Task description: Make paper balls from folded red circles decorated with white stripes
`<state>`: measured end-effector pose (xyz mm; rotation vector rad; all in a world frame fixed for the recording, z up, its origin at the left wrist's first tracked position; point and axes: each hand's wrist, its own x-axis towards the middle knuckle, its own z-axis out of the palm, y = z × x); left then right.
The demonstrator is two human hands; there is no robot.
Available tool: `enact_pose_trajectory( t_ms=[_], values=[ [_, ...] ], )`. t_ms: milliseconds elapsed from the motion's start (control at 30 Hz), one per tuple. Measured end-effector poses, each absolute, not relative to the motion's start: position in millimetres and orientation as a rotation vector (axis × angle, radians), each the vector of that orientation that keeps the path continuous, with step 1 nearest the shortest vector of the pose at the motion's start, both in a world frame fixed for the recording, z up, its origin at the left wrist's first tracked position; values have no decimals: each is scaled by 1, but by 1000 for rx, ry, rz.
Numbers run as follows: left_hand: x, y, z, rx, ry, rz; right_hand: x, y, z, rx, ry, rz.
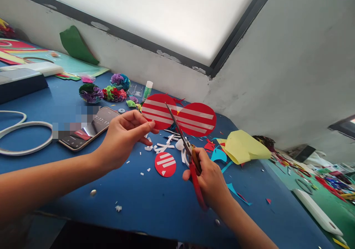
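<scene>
My left hand [130, 129] pinches the lower edge of a red paper piece [158, 124] with white strips across it. This piece has two rounded lobes, and the right lobe [196, 119] reaches out past the scissors. My right hand [209, 175] is closed around the red handles of a pair of scissors [189, 149]. Their blades point up and left, lying across the paper near where the lobes meet; whether they are cutting I cannot tell. Below, a smaller red paper disc [165, 170] with white strips lies on the table between my hands.
White paper scraps [166, 145] litter the blue table [133, 204]. To the left are a phone [95, 125] and white rings [24, 153]. Ruffled paper balls [91, 93] and a glue stick [148, 90] stand behind. Yellow paper [244, 147] and blue offcuts [219, 155] lie right.
</scene>
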<state>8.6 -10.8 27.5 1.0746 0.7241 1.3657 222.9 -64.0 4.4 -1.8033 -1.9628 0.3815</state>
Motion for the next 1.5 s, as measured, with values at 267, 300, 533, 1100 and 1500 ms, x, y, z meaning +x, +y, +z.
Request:
enact_pose_trajectory(
  t_ms=[267, 300, 533, 1100, 1500],
  values=[
    [9, -11, 29, 1082, 768, 1365, 223, -64, 4, -1779, -1960, 382],
    [9, -11, 29, 1088, 766, 1366, 224, -64, 4, -1786, -1960, 375],
    [9, -11, 28, 1132, 779, 1408, 224, -65, 3, -1772, -1956, 341],
    [10, -9, 25, 1181, 884, 1385, 227, -62, -2, -1715, -1996, 249],
    [10, -7, 26, 1109, 856, 1315, 224, -61, 5, -1780, -1934, 360]
  ],
)
